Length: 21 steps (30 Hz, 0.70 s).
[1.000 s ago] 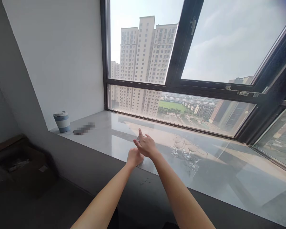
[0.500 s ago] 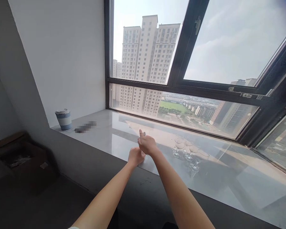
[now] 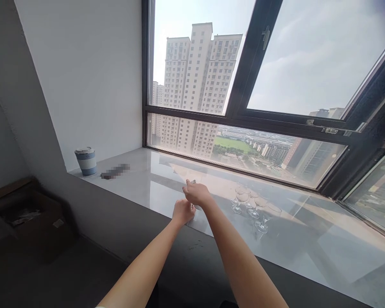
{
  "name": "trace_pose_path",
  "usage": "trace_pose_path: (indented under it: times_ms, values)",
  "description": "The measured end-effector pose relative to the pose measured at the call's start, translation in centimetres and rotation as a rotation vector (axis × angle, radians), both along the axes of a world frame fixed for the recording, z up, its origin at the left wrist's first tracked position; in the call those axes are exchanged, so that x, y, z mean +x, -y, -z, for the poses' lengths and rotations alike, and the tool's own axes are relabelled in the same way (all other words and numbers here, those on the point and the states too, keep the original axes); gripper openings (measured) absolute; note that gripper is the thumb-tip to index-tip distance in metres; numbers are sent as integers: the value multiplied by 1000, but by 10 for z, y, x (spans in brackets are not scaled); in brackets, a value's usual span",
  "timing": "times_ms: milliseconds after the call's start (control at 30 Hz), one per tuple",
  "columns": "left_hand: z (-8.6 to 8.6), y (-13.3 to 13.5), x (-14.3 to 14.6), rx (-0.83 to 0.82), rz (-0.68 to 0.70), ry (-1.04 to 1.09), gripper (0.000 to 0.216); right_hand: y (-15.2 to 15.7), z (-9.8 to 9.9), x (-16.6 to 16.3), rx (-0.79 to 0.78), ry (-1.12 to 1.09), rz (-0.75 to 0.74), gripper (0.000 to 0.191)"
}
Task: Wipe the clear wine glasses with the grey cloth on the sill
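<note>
My left hand [image 3: 182, 212] is closed low over the front part of the glossy sill, its fingers wrapped round something mostly hidden. Just above and touching it, my right hand [image 3: 196, 193] is closed round the upper part of the same thing. Only small pale, shiny bits of this object [image 3: 193, 182] show above the right fingers and between the hands, so its kind is unclear. To the right of my hands stand several clear stemmed glasses [image 3: 242, 197] in a group. The nearest glass [image 3: 262, 226] is set a little forward of the others.
A blue and white cup with a lid [image 3: 86, 161] stands at the sill's left end, beside a blurred-out dark object [image 3: 114, 171]. Behind the sill [image 3: 131, 188] is a dark-framed window [image 3: 234, 113]. An open cardboard box [image 3: 40, 226] sits on the floor at left.
My right index finger, raised before, is now curled down, and the right hand has dropped slightly. The left hand stays in about the same place. The glasses have not moved.
</note>
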<state>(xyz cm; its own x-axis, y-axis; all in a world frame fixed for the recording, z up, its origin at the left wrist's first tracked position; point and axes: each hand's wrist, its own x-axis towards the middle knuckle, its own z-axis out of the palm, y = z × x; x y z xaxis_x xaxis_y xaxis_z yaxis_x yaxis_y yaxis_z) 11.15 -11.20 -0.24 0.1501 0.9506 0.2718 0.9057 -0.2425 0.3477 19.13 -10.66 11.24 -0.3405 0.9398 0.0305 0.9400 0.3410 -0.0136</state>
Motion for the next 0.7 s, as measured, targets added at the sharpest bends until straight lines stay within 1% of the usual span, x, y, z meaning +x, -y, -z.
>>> trace_pose_path:
  times_ms: [133,267,433,500,600,700]
  values:
    - [0,0,-1,-12,41,13,25,3,4,-2,48,-6,35,63]
    - [3,-4,-3,10,59,25,22,4,14,1,201,-40,27,59]
    - [10,-9,-6,23,71,91,15,3,24,8,369,-237,30,53]
    - [14,-11,-6,44,92,153,15,2,23,9,447,-307,54,52]
    - [19,-14,-5,63,108,263,11,1,15,11,580,-377,121,52]
    - [20,-21,-6,50,65,412,18,-2,8,19,667,-418,235,53]
